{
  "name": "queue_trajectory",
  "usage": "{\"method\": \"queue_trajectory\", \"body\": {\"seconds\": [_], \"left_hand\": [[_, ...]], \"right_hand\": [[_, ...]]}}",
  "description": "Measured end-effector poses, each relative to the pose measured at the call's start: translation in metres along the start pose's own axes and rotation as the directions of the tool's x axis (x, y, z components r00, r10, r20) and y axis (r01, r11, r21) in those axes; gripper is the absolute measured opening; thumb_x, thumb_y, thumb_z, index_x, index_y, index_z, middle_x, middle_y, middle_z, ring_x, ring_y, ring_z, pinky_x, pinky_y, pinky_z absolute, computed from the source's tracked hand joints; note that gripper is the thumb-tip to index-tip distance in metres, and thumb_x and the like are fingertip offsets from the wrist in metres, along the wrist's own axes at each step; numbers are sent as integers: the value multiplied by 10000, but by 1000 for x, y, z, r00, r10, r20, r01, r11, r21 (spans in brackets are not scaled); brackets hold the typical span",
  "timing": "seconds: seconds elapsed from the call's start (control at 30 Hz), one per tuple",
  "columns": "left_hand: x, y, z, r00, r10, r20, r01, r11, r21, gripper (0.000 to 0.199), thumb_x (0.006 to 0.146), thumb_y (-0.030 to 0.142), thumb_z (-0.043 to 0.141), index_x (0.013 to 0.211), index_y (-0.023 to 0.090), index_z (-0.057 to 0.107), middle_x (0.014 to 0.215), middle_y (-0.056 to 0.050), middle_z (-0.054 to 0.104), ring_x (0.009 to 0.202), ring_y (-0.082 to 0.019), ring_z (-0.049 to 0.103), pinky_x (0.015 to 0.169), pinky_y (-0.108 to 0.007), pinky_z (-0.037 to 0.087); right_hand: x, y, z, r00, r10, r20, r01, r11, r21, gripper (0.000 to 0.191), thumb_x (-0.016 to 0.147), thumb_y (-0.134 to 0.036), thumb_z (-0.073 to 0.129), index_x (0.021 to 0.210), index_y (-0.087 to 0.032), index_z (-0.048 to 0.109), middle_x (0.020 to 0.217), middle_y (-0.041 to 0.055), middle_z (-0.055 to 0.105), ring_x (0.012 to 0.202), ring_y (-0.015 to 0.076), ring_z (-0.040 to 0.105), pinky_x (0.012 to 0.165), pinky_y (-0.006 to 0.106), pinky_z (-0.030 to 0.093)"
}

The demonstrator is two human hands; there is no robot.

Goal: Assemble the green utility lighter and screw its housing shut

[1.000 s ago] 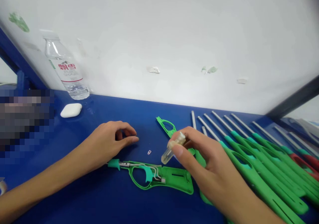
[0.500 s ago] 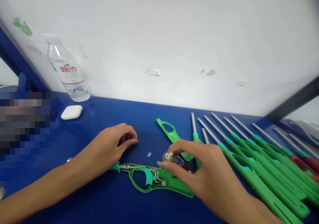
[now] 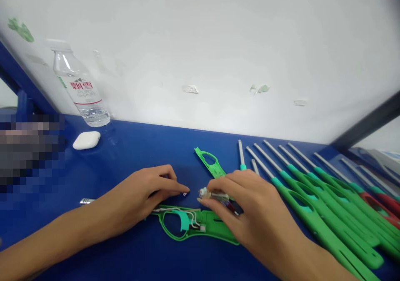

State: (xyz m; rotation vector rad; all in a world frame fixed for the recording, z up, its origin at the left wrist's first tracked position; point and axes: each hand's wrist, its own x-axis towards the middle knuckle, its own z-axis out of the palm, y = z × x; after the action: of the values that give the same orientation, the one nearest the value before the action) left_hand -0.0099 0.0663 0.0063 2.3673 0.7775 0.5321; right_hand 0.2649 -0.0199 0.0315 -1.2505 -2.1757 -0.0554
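My left hand [image 3: 156,187] reaches with its index finger stretched out to a small pale metal piece [image 3: 185,194] on the table, the fingertip at it. My right hand [image 3: 246,206] is closed, thumb against fingers, on a clear lighter tank [image 3: 215,195] with a whitish valve end pointing left. A dark red and blue piece [image 3: 231,208] shows below the tank, partly hidden by the hand. Just in front lies an opened green lighter half-shell [image 3: 221,227], with a turquoise trigger [image 3: 184,221] and white wires inside. Its barrel end is hidden by my left hand.
Another green half-shell [image 3: 210,164] lies behind my right hand. Several green long-nosed lighters [image 3: 321,218] and red ones [image 3: 375,204] lie in a row at right. A water bottle [image 3: 81,93] and a white case [image 3: 86,140] stand at back left, near the wall.
My left hand has moved right, its index finger now extended to the small metal piece. My right hand still holds the tank, now turned with its valve end more to the left.
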Motion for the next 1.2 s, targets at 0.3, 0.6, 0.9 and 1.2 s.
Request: {"method": "queue_trajectory", "body": {"seconds": [0.3, 0.6, 0.9, 1.2], "left_hand": [[5, 12, -2, 996, -83, -14, 81, 994, -67, 226, 1045, 233, 658, 965, 297, 860, 932, 33, 731, 640, -91, 583, 571, -214, 412], [4, 16, -1, 993, -116, -37, 114, 993, -39, 165, 1075, 300, 669, 959, 263, 780, 961, 20, 697, 682, -129, 557, 597, -249, 425], [-2, 33, 1, 992, 9, -129, -15, 999, -48, 163, 1131, 253, 613, 991, 267, 695, 935, 57, 676, 667, -107, 516, 588, -235, 394], [-5, 38, 8, 975, 103, -195, -109, 994, -22, 175, 1143, 160, 602, 1054, 283, 689, 999, 73, 708, 811, -81, 667, 756, -179, 501]], "right_hand": [[-2, 0, 4, 999, 10, 31, -10, 1000, 24, 154, 971, -209, 901, 1006, -245, 755, 840, -36, 794, 754, 223, 732, 761, 375, 458], [-1, -1, 2, 997, 23, 70, -25, 999, 21, 127, 985, -202, 884, 1004, -237, 764, 839, -25, 793, 753, 222, 732, 758, 379, 466], [-1, -4, 5, 998, 18, 65, -22, 998, 59, 29, 1036, -203, 814, 1061, -218, 811, 876, -2, 809, 784, 231, 721, 791, 382, 454], [-3, -10, 2, 992, -106, 75, 97, 989, 113, 254, 1113, -219, 677, 891, -177, 792, 768, 5, 747, 677, 190, 645, 767, 395, 427]]}}
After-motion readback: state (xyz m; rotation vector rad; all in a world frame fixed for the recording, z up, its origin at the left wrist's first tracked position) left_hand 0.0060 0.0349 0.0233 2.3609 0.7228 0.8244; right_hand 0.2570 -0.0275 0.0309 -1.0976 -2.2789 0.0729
